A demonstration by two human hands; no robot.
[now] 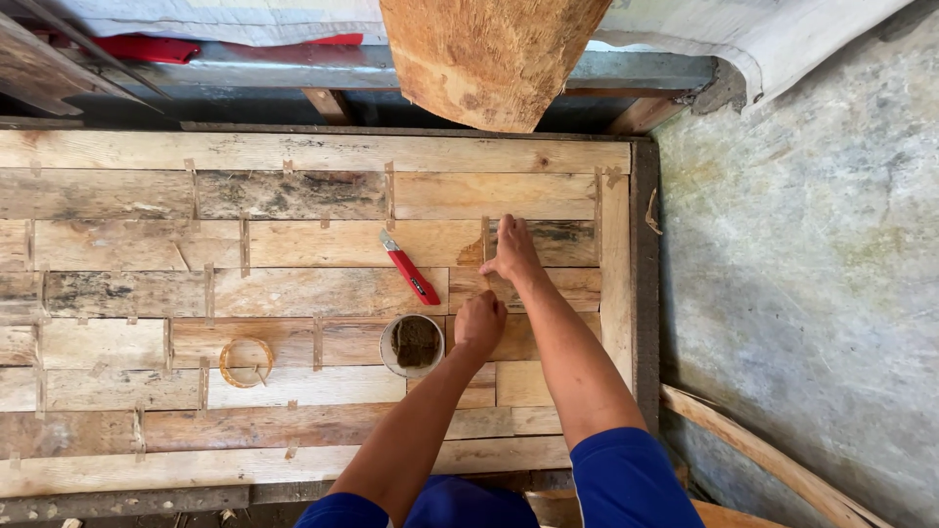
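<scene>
Pressing flat on the patchwork plank table [313,156], the right hand [513,252] is spreading its fingers; the left hand [478,325], at seven o'clock, is curling fist-like beside the round grey cup [413,345].

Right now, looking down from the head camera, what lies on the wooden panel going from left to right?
Ring of tape → red utility knife → small pot of dark paste → left hand, closed in a fist → right hand, pressing on a plank → dark frame edge → grey concrete floor.
</scene>
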